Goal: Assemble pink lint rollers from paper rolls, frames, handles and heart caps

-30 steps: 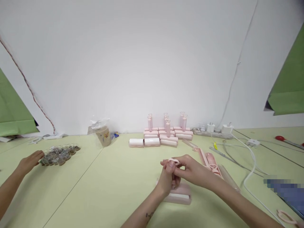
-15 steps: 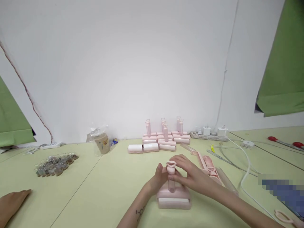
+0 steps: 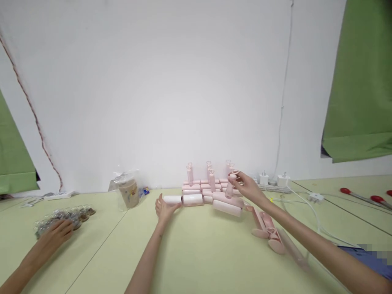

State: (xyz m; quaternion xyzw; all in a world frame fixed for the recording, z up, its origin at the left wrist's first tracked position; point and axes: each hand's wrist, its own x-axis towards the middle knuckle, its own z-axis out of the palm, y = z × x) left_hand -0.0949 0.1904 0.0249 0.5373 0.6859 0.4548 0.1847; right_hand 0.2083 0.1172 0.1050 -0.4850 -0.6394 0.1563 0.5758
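I've pink roller [image 3: 227, 207] by handle [image 3: 229, 190] in right hand [image 3: 249, 189], body lower-left, long axis crosswise; left hand [image 3: 165, 210] spread around white roll [image 3: 173, 199], grip unclear.

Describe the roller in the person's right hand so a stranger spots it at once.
From the white wall, drop to the yellow-green table and its cluster of pink rollers. At the cluster's front right, the right hand grips a roller by its handle. Unlike its level neighbours, this one slants down toward the picture's right.

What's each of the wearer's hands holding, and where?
Right hand: pink roller, by the top of its handle. Left hand: around the white roll's left end; can't tell if gripped.
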